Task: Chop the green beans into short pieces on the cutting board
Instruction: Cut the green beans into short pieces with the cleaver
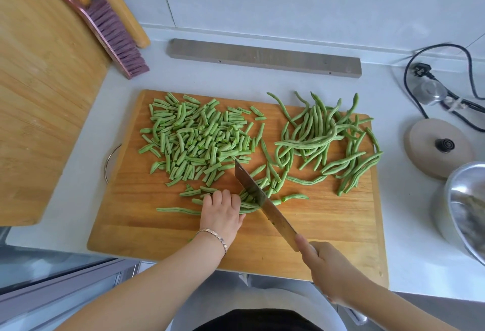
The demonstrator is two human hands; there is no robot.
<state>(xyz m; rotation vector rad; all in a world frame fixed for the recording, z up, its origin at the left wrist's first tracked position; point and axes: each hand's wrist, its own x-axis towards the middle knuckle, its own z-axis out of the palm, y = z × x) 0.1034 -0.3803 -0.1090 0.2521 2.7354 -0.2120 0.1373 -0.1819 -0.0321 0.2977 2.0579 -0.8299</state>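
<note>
A wooden cutting board point(328, 220) lies on the white counter. A heap of short cut bean pieces point(194, 141) covers its far left part. Whole long green beans point(328, 136) lie in a tangle on its far right. My left hand point(221, 211) presses down on a small bundle of beans point(252, 206) near the board's middle, fingers curled over them. My right hand point(325, 270) grips the handle of a cleaver point(265, 202), whose blade stands on the bundle just right of my left fingers.
A second wooden board point(39, 94) and a brush point(115, 31) lean at the left. A grey wooden strip point(262, 57) lies behind the cutting board. At the right sit a pot lid point(435, 147), a metal bowl point(469, 215) and a black power cord point(430, 73).
</note>
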